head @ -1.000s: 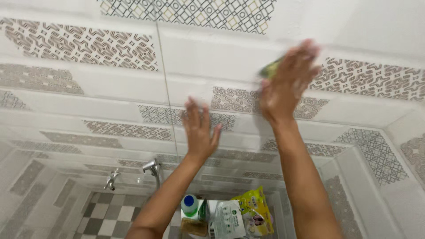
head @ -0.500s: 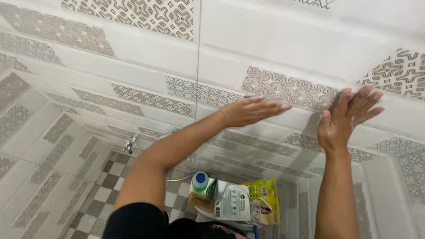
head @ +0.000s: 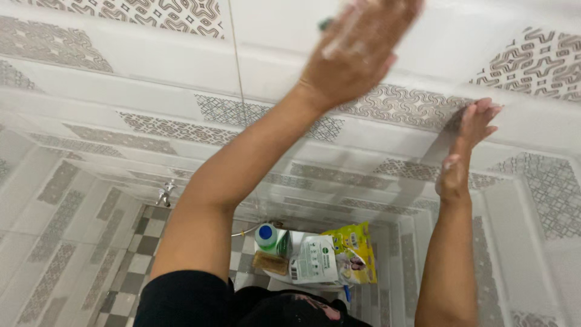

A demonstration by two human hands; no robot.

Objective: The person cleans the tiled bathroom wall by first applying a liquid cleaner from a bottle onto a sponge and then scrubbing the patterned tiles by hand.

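My left hand [head: 357,51] is high on the white patterned wall tiles [head: 151,57], blurred and foamy. It presses flat on the wall, and a small edge of a green scrub sponge [head: 327,24] shows under its fingers. My right hand [head: 463,151] is lower and to the right. Its fingers are spread and the fingertips rest on a grey patterned tile band [head: 399,112], with foam on the hand and nothing in it. My black sleeve [head: 181,300] fills the bottom of the view.
Below stand a blue-capped bottle [head: 265,233], a white carton [head: 315,260], a yellow packet [head: 358,251] and a brown block [head: 270,263]. A metal tap [head: 163,195] juts from the left wall over a checked tile floor [head: 130,266].
My left hand has swept up and to the right across the wall, now with the sponge under it. My right hand has dropped lower and turned edge-on, fingertips against the tiles.
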